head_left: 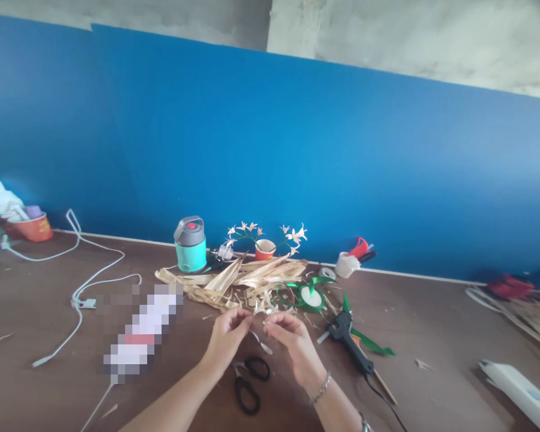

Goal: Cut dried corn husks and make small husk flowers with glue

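My left hand (pixel 227 336) is closed in a pinch, with a small pale husk flower (pixel 258 308) at its fingertips. Close beside it, my right hand (pixel 294 342) pinches a small whitish piece (pixel 267 313), too small to make out well. A pale curled strip (pixel 264 346) shows between the hands. Below them, scissors (pixel 247 393) with black handles lie on the brown table (pixel 198 402). Dried corn husks (pixel 252 276) and scraps are heaped just beyond my fingers. To the right lie a roll of green ribbon (pixel 312 297) and a black glue gun (pixel 348 342).
Behind the husks stand a red cup (pixel 264 250) with husk flowers on green stems and a teal flask (pixel 191 249). A power strip (pixel 139 336), blurred out, and white cables (pixel 78 294) lie left. A white device (pixel 517 387) lies right. A blue panel (pixel 270 150) closes the back.
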Available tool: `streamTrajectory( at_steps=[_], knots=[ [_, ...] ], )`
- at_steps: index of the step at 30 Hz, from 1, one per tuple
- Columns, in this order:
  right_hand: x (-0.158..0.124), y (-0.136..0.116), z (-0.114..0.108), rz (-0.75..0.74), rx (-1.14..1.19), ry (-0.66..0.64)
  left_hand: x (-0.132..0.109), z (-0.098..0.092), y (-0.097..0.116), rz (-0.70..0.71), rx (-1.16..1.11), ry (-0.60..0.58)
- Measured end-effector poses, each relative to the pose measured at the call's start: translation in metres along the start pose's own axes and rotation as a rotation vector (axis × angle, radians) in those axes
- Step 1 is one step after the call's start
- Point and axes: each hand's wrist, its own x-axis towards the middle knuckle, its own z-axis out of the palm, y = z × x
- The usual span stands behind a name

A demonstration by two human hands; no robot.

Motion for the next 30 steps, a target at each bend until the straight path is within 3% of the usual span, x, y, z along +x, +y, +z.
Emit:
streamTrajectory(
  at_steps=[4, 10, 19, 22, 30],
  knots=[
    [-0.003, -0.002, -0.001, -0.101, 0.032, -0.033, 0.001, 0.0, -0.001, 0.01, 0.017, -0.019],
    [-0.008, -0.009, 0.004, -0.364, -0.156, -0.02, 0.004, -0.001, -0.004, -0.011, 0.052, -0.037],
    [-0.007, 0.003, 0.005, -0.228, -0.114, 0.079, 0.001, 0.0, -0.001, -0.006, 0.027, -0.016],
    [-0.006, 0.004, 0.006, -0.206, -0.195, 0.113, 0.0, 0.001, -0.001, -0.028, 0.016, -0.022],
    [-0.005, 0.007, 0.007, -0.455, -0.591, 0.141, -0.001, 0.004, -0.004, -0.043, -0.012, -0.063]
  ],
)
